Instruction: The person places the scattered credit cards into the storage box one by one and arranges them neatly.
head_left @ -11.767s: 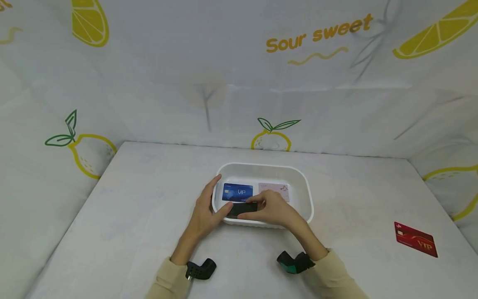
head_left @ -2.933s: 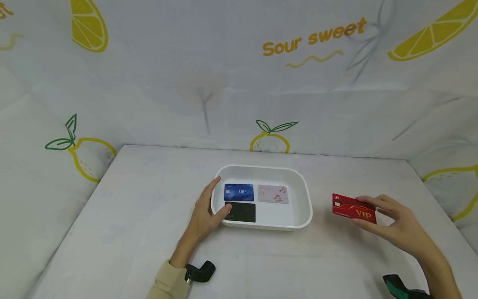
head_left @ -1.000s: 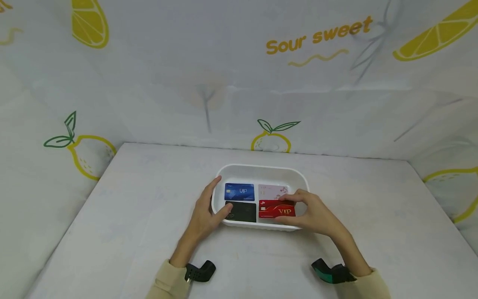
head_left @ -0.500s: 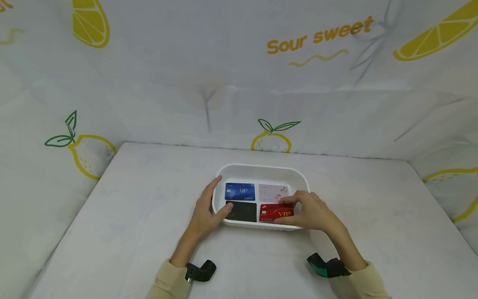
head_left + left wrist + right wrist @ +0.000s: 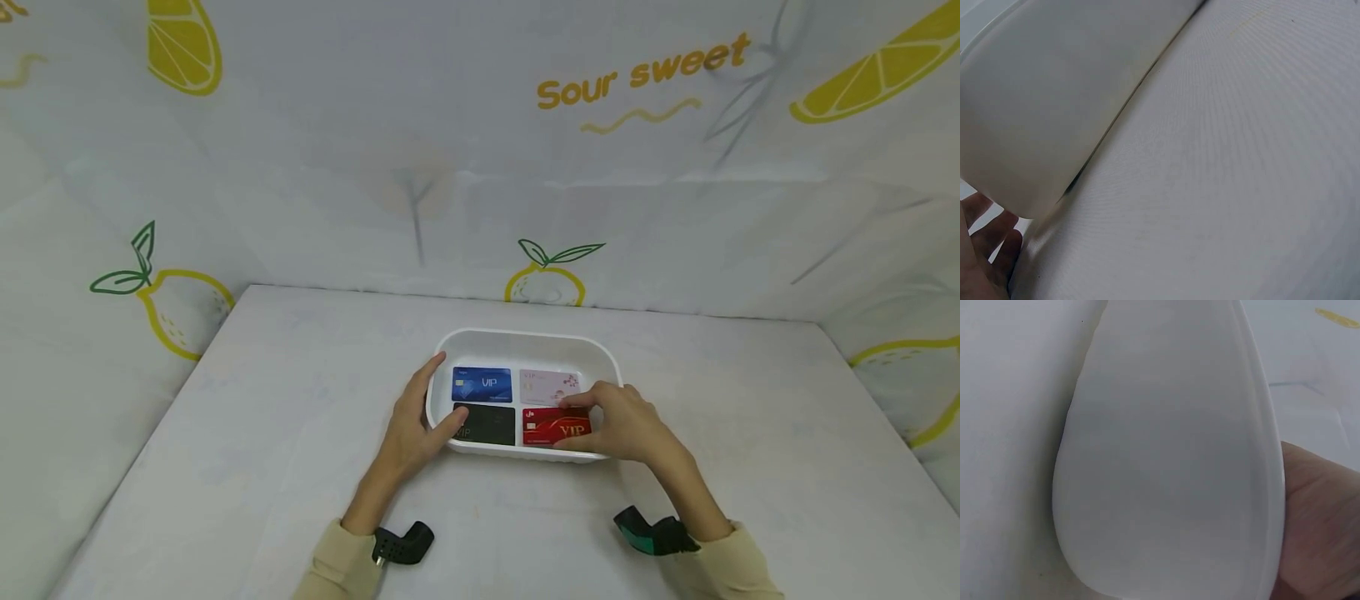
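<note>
A white plastic tray (image 5: 525,348) stands on the table in the head view. My left hand (image 5: 411,427) holds its left end, thumb over the near rim and fingers along the outer side. Inside, a blue VIP card (image 5: 482,385) and a pale pink card (image 5: 546,387) form the far row. A black card (image 5: 489,425) lies in front of the blue one, my left thumb over its corner. To its right, my right hand (image 5: 633,425) pinches a red VIP card (image 5: 542,425) by its right part, thumb near, fingers far. The wrist views show mostly the tray's outer wall (image 5: 1166,462).
The table (image 5: 300,400) has a pale cover. A white cloth (image 5: 315,167) printed with lemons hangs behind and at the sides. Each wrist bears a black device, such as the left one (image 5: 405,543). The tray's raised rim surrounds the cards.
Earlier my right hand was at the black card and the red card lay on the table at right. It then took the red card leftward into the tray. Lately the card lowered slightly nearer me.
</note>
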`<state>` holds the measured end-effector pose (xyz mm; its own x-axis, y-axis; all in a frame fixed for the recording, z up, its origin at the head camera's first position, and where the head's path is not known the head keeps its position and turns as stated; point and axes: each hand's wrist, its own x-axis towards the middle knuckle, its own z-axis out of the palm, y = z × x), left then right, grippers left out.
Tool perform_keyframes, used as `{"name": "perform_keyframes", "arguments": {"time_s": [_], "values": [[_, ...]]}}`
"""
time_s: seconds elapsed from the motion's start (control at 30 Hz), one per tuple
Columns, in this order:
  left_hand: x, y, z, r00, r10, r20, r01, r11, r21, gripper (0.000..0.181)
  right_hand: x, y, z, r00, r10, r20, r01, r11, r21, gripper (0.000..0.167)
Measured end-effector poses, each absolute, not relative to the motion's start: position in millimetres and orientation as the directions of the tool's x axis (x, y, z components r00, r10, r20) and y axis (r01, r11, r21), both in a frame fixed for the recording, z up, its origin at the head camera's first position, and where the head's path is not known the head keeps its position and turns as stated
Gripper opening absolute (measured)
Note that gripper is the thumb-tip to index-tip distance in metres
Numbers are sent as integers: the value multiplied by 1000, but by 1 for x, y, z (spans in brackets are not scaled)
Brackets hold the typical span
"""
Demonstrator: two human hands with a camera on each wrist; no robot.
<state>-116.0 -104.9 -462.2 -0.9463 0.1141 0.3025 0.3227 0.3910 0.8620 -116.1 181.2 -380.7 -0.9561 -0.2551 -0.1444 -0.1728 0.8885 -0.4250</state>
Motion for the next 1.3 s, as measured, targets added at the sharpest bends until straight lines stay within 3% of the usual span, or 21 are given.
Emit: {"name": "perform_keyframes", "arguments": {"time_s": [0.53, 0.73, 1.0, 1.13, 1.3], "values": [[-116, -105, -464, -945, 116, 305, 326, 381, 865, 81, -114, 185, -387, -960, -270, -78, -197, 844, -498, 54], [-114, -107, -465, -942, 114, 316, 335, 381, 862, 82, -111, 184, -394, -967, -251, 39, -232, 815, -531, 41], [-116, -109, -465, -923, 149, 353, 384, 380, 842, 77, -107, 178, -396, -960, -143, 242, -246, 843, -479, 31], [-115, -111, -456, -923, 145, 356, 382, 434, 816, 72, -106, 177, -394, -950, -115, 291, -244, 855, -458, 37], [-116, -106, -437, -939, 94, 330, 309, 646, 698, 72, -109, 173, -389, -941, -101, 323, -240, 871, -428, 53]]}}
